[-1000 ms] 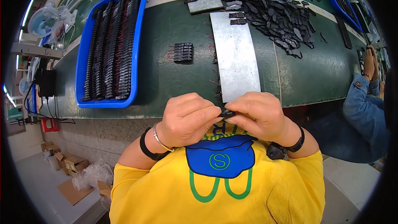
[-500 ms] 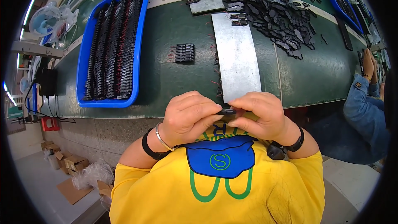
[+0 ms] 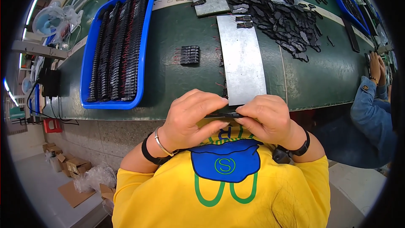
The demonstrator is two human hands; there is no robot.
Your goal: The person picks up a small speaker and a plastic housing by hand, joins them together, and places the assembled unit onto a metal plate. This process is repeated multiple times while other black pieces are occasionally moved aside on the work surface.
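Observation:
Just off the table's front edge, my right hand [image 3: 266, 116] pinches a small black plastic part [image 3: 230, 115] between thumb and fingers. My left hand [image 3: 194, 116] is beside the part's left end, thumb and fingers spread apart around it; whether they touch it is hard to make out. Beyond my hands lies a silvery metal plate [image 3: 242, 59], with two black pieces [image 3: 244, 22] on its far end and several more with thin red wires along its left edge. Left of the plate sits a neat stack of black wired pieces [image 3: 190, 55].
A blue tray [image 3: 145, 38] packed with rows of black wired pieces stands on the left. Another metal plate [image 3: 213, 0] lies farther back. Loose flat black pieces [image 3: 291, 21] are heaped at the far right. A co-worker's sleeve [image 3: 363, 103] shows at the right edge.
My left thumb and fingers have parted from their pinch on the black part. My right hand still holds it, nearly in place.

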